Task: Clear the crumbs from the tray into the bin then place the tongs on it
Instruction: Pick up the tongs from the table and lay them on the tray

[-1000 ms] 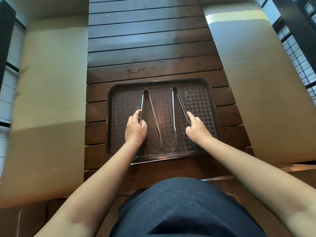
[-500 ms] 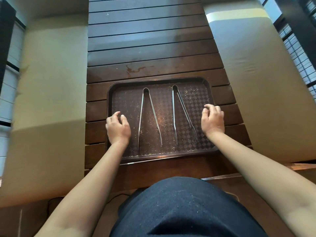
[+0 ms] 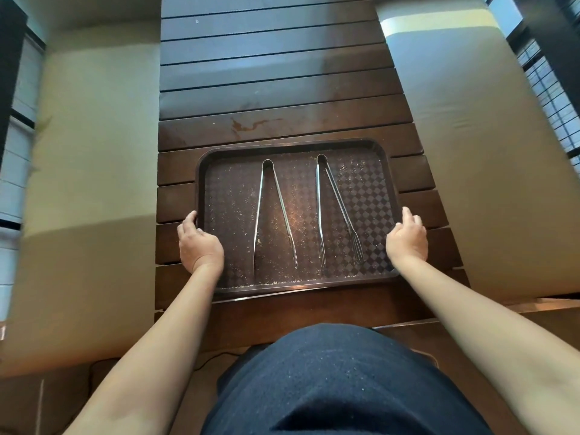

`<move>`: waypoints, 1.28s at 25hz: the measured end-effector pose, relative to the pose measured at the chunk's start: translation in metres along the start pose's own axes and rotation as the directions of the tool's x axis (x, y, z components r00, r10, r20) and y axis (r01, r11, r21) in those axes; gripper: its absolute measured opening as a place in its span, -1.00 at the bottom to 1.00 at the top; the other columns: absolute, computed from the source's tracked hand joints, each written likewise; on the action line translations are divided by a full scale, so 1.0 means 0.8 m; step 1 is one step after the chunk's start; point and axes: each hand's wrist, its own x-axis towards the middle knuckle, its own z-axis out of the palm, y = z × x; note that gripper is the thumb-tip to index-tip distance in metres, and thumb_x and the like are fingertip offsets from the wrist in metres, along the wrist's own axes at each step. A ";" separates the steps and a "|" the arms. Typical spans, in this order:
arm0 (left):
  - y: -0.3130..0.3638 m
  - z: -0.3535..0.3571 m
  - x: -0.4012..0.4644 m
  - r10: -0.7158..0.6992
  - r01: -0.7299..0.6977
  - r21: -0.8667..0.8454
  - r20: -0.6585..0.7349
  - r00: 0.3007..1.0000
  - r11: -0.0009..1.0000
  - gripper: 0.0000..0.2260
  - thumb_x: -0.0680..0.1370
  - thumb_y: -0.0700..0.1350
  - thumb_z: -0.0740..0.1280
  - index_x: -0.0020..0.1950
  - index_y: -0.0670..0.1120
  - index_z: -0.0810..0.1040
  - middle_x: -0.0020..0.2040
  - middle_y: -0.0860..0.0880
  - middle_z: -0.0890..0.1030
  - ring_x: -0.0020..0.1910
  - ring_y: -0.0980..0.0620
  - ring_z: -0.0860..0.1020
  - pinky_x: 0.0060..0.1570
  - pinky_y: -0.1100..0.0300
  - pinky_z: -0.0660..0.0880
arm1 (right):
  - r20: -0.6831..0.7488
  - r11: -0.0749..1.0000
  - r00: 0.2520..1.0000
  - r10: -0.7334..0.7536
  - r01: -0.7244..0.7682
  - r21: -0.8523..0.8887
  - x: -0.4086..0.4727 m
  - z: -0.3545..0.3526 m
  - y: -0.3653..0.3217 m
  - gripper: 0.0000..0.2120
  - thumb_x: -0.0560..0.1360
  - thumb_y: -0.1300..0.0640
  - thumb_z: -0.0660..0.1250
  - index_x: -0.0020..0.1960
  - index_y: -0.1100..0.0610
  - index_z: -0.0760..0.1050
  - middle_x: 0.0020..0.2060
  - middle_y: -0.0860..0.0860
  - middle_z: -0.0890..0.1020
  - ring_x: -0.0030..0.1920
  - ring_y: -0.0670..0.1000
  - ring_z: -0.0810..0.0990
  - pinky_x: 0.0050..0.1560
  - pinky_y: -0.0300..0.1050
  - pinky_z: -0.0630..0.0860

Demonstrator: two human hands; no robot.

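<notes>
1. A long slatted table (image 3: 276,76) of dark wood runs away from the person, with a reddish stain on one slat just beyond the tray.
2. Pale cushioned benches flank it: one on the left (image 3: 94,152) and one on the right (image 3: 464,146).
3. The person's dark blue lap (image 3: 339,384) fills the near edge, with both bare forearms reaching forward from it.
4. A dark brown tray (image 3: 295,145) with a checked surface lies flat on the near part of the table, its long sides to left and right.
5. The left hand (image 3: 199,246) curls over the tray's left rim, fingers wrapped on the edge, so it looks to be gripping the tray.
6. The right hand (image 3: 407,237) sits at the tray's right rim, fingers bent against the edge; I cannot tell whether they have truly closed on it.
7. Two metal tongs lie on the tray, hinges far, tips near: the left tongs (image 3: 272,211) with plain tips, the right tongs (image 3: 332,208) with forked tips. They lie side by side, apart.
8. Pale crumbs (image 3: 273,282) speckle the tray, thickest along its near edge.
</notes>
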 end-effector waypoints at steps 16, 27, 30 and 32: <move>0.074 0.027 0.085 -0.075 0.092 -0.101 0.158 0.984 0.991 -0.64 0.58 -0.20 0.18 0.35 0.07 0.41 0.27 -0.06 0.51 0.21 -0.09 0.47 -0.01 0.23 0.35 | 0.186 0.978 0.970 0.158 -0.179 0.103 0.127 -0.027 -0.058 -0.57 0.60 0.12 0.10 0.45 -0.06 0.22 0.37 0.10 0.40 0.34 0.17 0.37 0.30 0.02 0.32; 0.123 0.056 0.171 -0.099 0.120 -0.136 0.151 0.984 0.983 -0.64 0.54 -0.20 0.26 0.32 0.05 0.46 0.27 -0.02 0.52 0.21 -0.03 0.48 0.09 0.27 0.33 | 0.180 0.983 0.981 0.077 -0.105 0.151 0.223 -0.023 -0.116 -0.56 0.56 0.13 0.12 0.44 -0.04 0.26 0.33 0.14 0.44 0.29 0.19 0.41 0.26 0.00 0.34; 0.135 0.063 0.184 -0.093 0.113 -0.137 0.141 0.986 0.984 -0.64 0.55 -0.19 0.25 0.32 0.06 0.45 0.28 -0.03 0.51 0.22 -0.04 0.48 0.03 0.30 0.30 | 0.168 0.983 0.983 0.070 -0.097 0.158 0.240 -0.019 -0.126 -0.56 0.57 0.12 0.11 0.44 -0.04 0.25 0.33 0.14 0.44 0.30 0.19 0.40 0.28 0.02 0.32; 0.141 0.066 0.192 -0.077 0.095 -0.136 0.135 0.988 0.986 -0.64 0.55 -0.19 0.24 0.33 0.06 0.44 0.29 -0.04 0.50 0.23 -0.05 0.47 0.08 0.27 0.33 | 0.155 0.984 0.986 0.064 -0.088 0.156 0.250 -0.016 -0.131 -0.57 0.57 0.12 0.10 0.44 -0.04 0.25 0.33 0.13 0.44 0.30 0.20 0.40 0.28 0.02 0.33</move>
